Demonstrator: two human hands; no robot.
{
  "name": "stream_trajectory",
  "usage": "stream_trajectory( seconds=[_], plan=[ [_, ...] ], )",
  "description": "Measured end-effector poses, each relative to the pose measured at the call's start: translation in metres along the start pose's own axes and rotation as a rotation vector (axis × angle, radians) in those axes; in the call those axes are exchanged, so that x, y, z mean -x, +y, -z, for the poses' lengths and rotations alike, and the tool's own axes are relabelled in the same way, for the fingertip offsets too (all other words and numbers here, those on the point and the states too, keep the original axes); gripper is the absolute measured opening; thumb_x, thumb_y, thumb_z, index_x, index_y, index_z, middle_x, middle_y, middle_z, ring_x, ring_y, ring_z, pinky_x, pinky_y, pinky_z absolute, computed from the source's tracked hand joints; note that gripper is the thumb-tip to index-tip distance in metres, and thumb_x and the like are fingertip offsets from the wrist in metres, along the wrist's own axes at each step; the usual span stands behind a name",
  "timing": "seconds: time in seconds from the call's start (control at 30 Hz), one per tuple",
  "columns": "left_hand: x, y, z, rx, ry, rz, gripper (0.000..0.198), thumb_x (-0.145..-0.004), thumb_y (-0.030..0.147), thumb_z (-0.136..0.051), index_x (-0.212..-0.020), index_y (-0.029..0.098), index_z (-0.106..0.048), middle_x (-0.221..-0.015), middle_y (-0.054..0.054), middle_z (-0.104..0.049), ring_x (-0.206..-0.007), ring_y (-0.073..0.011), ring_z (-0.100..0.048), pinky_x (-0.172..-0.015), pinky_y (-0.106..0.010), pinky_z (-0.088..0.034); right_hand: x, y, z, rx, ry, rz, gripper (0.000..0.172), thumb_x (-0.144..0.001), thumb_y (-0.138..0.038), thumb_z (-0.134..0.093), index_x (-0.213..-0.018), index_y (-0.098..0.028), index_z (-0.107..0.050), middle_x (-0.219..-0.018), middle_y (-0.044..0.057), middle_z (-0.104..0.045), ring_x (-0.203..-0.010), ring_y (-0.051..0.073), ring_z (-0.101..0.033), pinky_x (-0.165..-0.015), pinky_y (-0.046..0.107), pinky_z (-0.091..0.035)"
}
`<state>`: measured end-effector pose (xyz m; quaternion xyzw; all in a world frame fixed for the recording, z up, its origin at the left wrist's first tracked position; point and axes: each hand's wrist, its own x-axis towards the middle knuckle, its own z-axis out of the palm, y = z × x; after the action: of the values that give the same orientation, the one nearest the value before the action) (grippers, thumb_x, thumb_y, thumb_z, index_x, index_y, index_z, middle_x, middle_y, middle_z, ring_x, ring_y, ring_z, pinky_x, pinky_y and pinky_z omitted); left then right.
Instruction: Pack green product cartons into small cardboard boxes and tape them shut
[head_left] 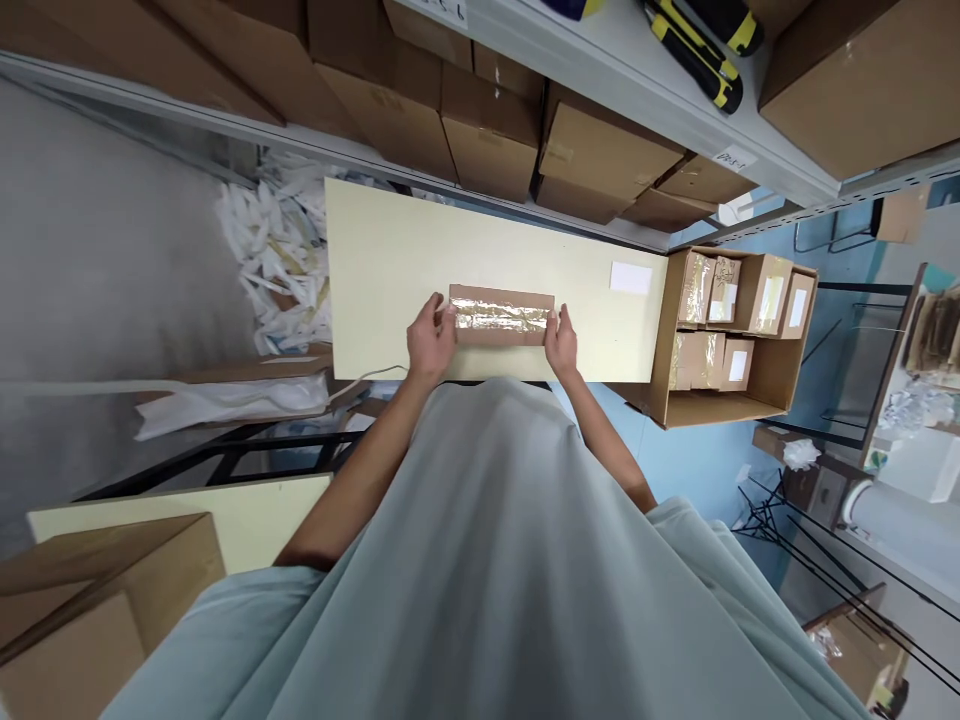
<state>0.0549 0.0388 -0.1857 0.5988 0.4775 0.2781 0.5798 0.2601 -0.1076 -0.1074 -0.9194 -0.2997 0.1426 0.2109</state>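
A small brown cardboard box point(501, 335), with shiny tape along its top, lies on the pale yellow tabletop point(390, 270) in front of my body. My left hand point(431, 340) holds its left end, with the thumb at the box's edge and the fingers curved beyond it. Against the right end is my right hand point(561, 343), gripping that edge in the same way. The undersides of the fingers are partly hidden. To the right on the tabletop lies a white paper label point(631, 278).
A large open carton point(679, 410) at the table's right end holds several small labelled boxes. Shelving point(637, 85) with cartons and yellow-black cutters point(697, 60) runs along the far side. White scrap paper point(281, 250) is heaped at left. An open carton point(172, 570) stands lower left.
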Motion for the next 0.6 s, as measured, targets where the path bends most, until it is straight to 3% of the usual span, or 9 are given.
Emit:
stream_trajectory(
  seconds=[0.1, 0.27, 0.47, 0.6],
  plan=[
    [0.003, 0.002, 0.005, 0.012, 0.044, 0.040, 0.049, -0.110, 0.047, -0.068, -0.147, 0.016, -0.074, -0.149, -0.018, -0.076, -0.125, -0.0261, -0.079, -0.109, -0.037, -0.066, 0.009, 0.002, 0.010, 0.004, 0.084, 0.049, 0.073, -0.123, -0.064, -0.036, -0.162, -0.009, -0.062, -0.158, 0.028, -0.069, -0.139, 0.030, -0.072, -0.119, 0.044, -0.061],
    [0.004, 0.014, 0.005, 0.019, -0.027, 0.040, 0.038, -0.098, 0.026, -0.070, -0.134, 0.019, -0.081, -0.130, -0.012, -0.078, -0.106, -0.0235, -0.080, -0.103, -0.039, -0.069, 0.015, -0.008, 0.017, 0.007, 0.076, 0.056, 0.045, -0.121, -0.042, -0.044, -0.130, -0.013, -0.078, -0.126, 0.019, -0.078, -0.114, 0.026, -0.075, -0.108, 0.040, -0.063],
    [-0.022, 0.039, 0.018, 0.085, 0.099, -0.102, 0.037, -0.098, 0.023, -0.065, -0.131, 0.019, -0.082, -0.134, -0.012, -0.078, -0.113, -0.0247, -0.082, -0.106, -0.040, -0.069, -0.002, -0.034, 0.017, 0.000, 0.129, 0.128, 0.033, -0.112, -0.029, -0.052, -0.129, -0.015, -0.077, -0.123, 0.016, -0.080, -0.108, 0.026, -0.077, -0.105, 0.039, -0.063],
    [-0.040, 0.036, 0.030, 0.073, 0.143, -0.035, 0.023, -0.094, 0.023, -0.064, -0.111, 0.020, -0.079, -0.122, -0.011, -0.083, -0.107, -0.0244, -0.083, -0.109, -0.041, -0.066, -0.009, -0.044, 0.008, 0.005, 0.064, 0.080, 0.030, -0.109, -0.025, -0.054, -0.127, -0.014, -0.076, -0.119, 0.015, -0.084, -0.107, 0.026, -0.080, -0.107, 0.038, -0.063]
  ],
)
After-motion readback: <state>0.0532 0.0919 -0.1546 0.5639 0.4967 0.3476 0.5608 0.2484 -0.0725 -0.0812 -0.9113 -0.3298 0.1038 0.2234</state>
